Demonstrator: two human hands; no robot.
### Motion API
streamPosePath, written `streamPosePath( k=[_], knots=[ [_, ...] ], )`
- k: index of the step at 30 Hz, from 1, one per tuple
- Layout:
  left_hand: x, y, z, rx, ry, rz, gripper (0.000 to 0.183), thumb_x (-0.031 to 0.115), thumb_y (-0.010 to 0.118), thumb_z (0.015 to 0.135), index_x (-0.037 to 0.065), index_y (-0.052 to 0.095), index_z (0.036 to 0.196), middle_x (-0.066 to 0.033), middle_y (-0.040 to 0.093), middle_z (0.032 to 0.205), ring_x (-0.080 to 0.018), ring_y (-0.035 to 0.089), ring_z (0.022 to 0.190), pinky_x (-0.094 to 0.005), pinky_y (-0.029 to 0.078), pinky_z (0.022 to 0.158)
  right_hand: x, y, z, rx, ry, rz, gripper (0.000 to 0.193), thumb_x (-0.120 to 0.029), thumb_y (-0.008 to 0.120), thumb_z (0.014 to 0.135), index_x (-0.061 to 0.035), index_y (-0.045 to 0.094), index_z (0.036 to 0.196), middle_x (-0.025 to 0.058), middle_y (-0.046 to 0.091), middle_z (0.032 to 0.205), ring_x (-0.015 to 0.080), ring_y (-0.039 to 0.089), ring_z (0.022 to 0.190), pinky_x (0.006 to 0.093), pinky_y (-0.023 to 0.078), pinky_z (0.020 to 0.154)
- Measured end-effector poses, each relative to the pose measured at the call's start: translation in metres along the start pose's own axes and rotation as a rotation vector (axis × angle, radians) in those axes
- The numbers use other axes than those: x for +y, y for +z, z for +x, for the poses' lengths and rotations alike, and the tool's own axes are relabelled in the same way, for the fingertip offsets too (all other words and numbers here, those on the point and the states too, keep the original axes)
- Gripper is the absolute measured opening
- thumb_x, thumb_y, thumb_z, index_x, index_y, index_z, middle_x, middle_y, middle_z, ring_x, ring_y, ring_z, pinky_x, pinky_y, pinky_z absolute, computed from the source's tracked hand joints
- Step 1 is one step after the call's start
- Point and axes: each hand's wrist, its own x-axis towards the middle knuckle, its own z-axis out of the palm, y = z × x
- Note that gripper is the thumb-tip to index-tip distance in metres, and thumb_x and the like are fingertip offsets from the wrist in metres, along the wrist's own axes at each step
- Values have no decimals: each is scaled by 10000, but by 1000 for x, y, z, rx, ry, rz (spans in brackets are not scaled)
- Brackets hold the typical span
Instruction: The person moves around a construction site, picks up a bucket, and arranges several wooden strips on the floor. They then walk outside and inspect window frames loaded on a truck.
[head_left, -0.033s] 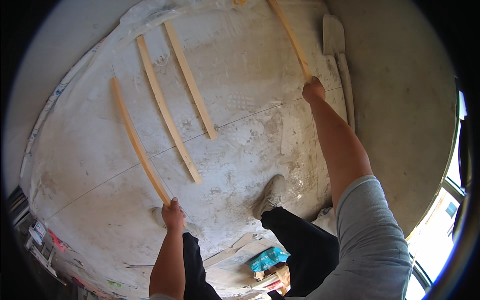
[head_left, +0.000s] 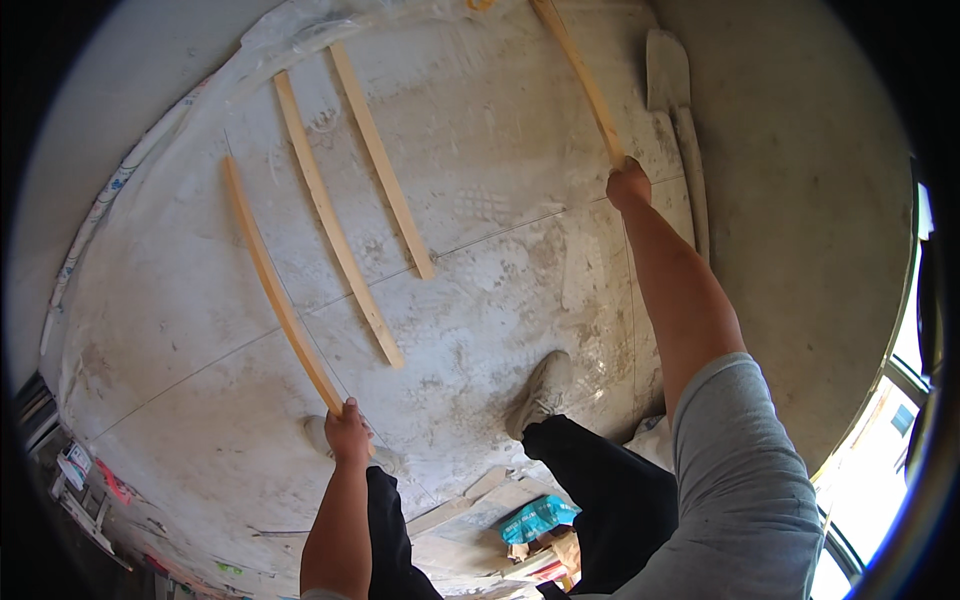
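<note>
My left hand is closed round the near end of a long wooden strip, which stretches away toward the far left. At the upper right, my right hand grips the end of another wooden strip; its far end runs up to the picture's top edge. Between them, two more pale wooden strips lie on the floor, a longer one and a shorter one, roughly side by side and apart from each other. Neither hand touches these two.
A long-handled shovel lies along the right wall. Clear plastic sheeting edges the far side of the stained floor. My shoe stands mid-floor. A teal package lies near my legs, with clutter at lower left.
My right hand and its strip have shifted very slightly. My left hand and the strips on the floor stay essentially where they were.
</note>
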Motion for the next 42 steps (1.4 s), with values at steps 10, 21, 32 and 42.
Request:
streamPosePath(
  k=[10,21,32,42],
  knots=[
    [-20,-13,-9,33,-24,23,244,287,658,1040,84,530,995,0,518,696,-112,492,502,-296,458,450,-24,54,-77,-23,15,-104,469,-259,638,965,-79,605,1396,229,664,1343,384,642,1246,452,531,1047],
    [-29,-13,-32,-23,31,-60,255,289,661,1047,86,534,960,9,513,687,-108,492,506,-288,452,451,-234,156,-252,-421,-347,46,509,-318,645,930,-19,486,1310,241,639,1267,418,678,1150,524,550,995],
    [-50,-25,-24,-37,-43,-81,250,276,673,1038,74,540,974,7,502,678,-107,481,493,-290,453,448,-131,94,-150,-224,-285,-105,495,-281,611,943,-26,476,1345,264,621,1305,457,655,1172,537,544,1007],
    [-41,-20,-29,-16,-18,-80,257,299,674,1034,94,542,952,14,497,682,-103,465,497,-290,443,455,-170,122,-251,-416,-556,15,446,-459,682,966,-72,645,1185,228,734,1140,413,698,1088,509,556,923]
  ],
)
